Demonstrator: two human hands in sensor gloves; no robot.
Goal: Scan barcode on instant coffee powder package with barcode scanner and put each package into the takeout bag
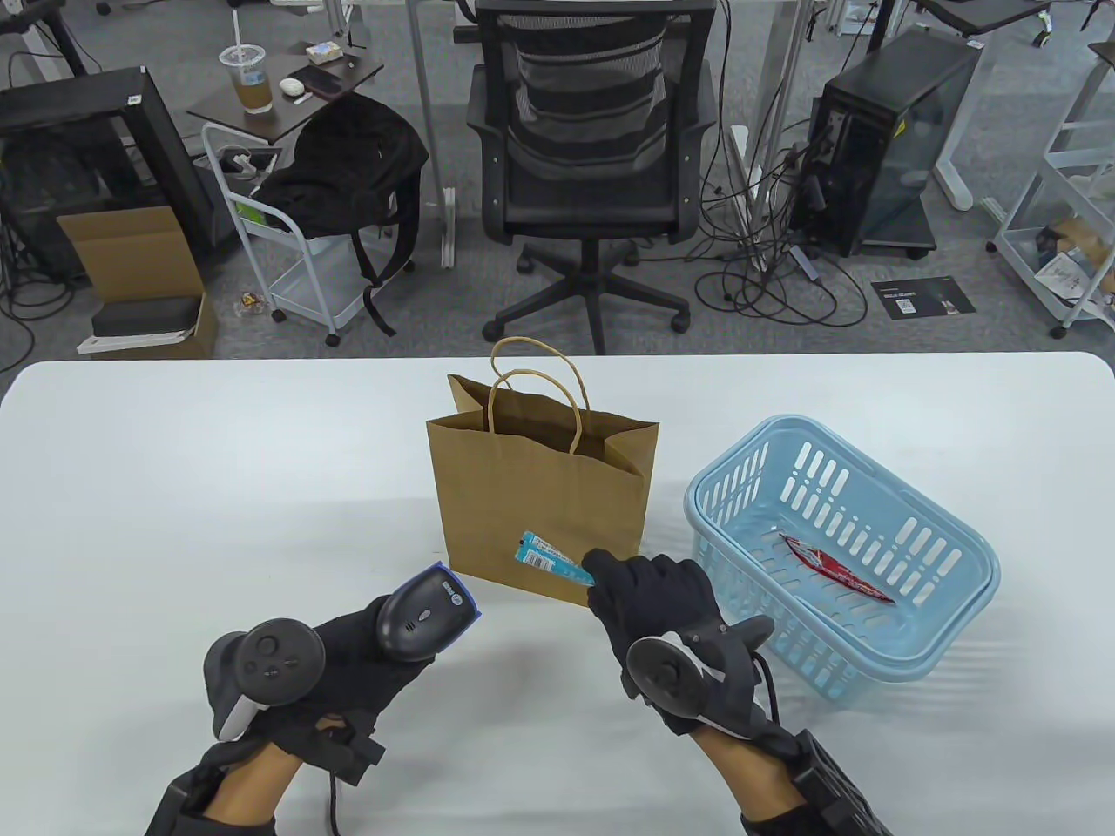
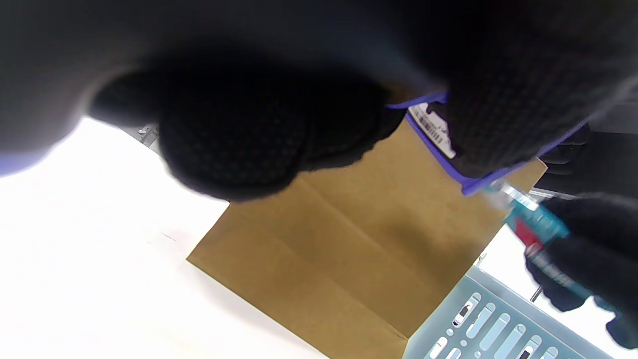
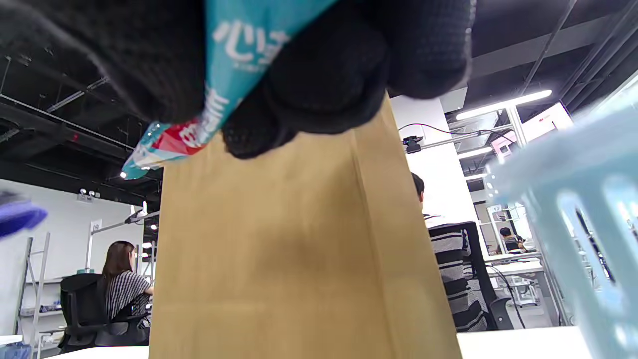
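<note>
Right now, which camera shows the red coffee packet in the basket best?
The table view: the red packet lies whole on the floor of the blue basket. The left wrist view shows only a basket corner; the right wrist view only a blurred wall, no red packet.

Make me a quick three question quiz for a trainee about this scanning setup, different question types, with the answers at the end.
1. True or false: the red coffee sachet lies inside the light blue plastic basket.
2. Which hand holds the grey handheld barcode scanner? A) left hand B) right hand C) neither
3. Fill in: the right hand pinches the teal coffee sachet in front of the brown paper ____.

Key: 1 true; 2 A; 3 takeout bag.
</note>
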